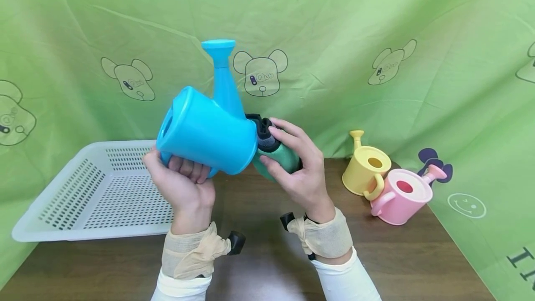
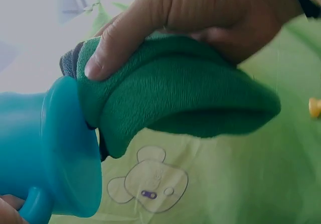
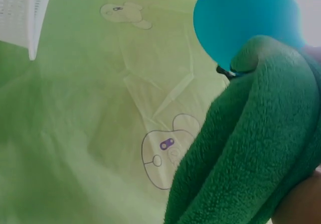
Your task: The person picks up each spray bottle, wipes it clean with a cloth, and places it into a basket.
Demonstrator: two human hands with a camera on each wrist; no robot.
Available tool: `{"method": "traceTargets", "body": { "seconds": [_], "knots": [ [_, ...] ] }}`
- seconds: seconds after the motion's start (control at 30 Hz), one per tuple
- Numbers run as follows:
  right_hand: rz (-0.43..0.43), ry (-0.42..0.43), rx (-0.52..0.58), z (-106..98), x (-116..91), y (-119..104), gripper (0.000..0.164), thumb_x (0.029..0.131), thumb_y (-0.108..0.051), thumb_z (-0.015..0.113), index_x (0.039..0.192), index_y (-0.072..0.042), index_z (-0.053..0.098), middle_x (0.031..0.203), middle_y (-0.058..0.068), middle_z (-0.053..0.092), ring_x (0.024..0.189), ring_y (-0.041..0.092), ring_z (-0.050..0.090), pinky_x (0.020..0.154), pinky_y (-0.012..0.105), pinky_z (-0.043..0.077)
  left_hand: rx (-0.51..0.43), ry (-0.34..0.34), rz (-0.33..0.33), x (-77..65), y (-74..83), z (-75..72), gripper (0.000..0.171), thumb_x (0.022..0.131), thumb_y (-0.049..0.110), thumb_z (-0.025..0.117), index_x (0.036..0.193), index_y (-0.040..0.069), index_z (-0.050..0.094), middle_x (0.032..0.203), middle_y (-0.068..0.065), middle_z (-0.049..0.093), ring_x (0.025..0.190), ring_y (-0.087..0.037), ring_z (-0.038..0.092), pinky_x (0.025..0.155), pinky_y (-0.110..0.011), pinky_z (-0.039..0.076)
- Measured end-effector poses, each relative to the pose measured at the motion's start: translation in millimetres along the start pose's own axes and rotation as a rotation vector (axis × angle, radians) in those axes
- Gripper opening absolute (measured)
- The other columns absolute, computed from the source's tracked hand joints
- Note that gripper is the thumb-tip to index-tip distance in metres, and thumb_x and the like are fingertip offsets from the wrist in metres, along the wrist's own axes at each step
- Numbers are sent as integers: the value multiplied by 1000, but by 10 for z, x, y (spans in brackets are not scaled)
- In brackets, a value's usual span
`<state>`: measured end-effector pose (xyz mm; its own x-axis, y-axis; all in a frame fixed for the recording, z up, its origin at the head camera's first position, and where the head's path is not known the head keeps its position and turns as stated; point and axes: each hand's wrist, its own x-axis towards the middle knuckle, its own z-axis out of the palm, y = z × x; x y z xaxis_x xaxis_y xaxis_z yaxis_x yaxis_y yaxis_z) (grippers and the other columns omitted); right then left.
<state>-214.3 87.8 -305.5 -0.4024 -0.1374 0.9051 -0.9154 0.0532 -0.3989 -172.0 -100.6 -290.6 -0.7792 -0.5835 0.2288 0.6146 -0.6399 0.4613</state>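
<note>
My left hand (image 1: 190, 185) grips the handle of a blue watering can (image 1: 209, 134) and holds it up above the table. The can lies tipped, its filling opening toward the left, its base toward the right and its spout pointing up. In my right hand (image 1: 303, 166) is a bunched green plush cloth (image 1: 284, 157) with black and grey parts, its folds hanging loose below the fingers in the left wrist view. The cloth's dark end is right at the base of the can. Green folds fill much of the right wrist view, where most of the right hand is hidden.
A white perforated basket (image 1: 89, 233) stands on the brown table (image 1: 259, 245) at the left. On the right, a yellow watering can (image 1: 359, 173) and a pink watering can (image 1: 403, 203) stand close together. Green fabric (image 1: 317, 17) with bear drawings hangs behind and at the sides.
</note>
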Motion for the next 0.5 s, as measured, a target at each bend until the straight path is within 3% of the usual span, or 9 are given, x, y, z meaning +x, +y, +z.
{"method": "traceTargets", "body": {
  "seconds": [0.13,0.3,0.5],
  "knots": [
    [-35,62,-13,60,3,-4,45,83,1,80,126,-5,72,136,21,67,126,33,68,108,36,54,-123,10,-108,-16,17,9,42,98,21,30,57,20,23,46,11,22,38,-6,17,47,-23,4],
    [-31,94,-71,122,-17,35,41,85,1,78,125,-6,73,136,20,67,125,33,68,106,34,53,-188,31,-234,-33,20,23,49,103,24,26,54,19,25,44,9,26,35,-8,21,48,-22,5],
    [-55,72,-153,201,-55,74,40,85,-1,78,124,-8,73,135,18,68,123,33,67,104,33,53,-309,81,-313,-31,27,38,53,104,29,30,51,18,28,42,7,27,32,-9,24,48,-20,6]
  ]
}}
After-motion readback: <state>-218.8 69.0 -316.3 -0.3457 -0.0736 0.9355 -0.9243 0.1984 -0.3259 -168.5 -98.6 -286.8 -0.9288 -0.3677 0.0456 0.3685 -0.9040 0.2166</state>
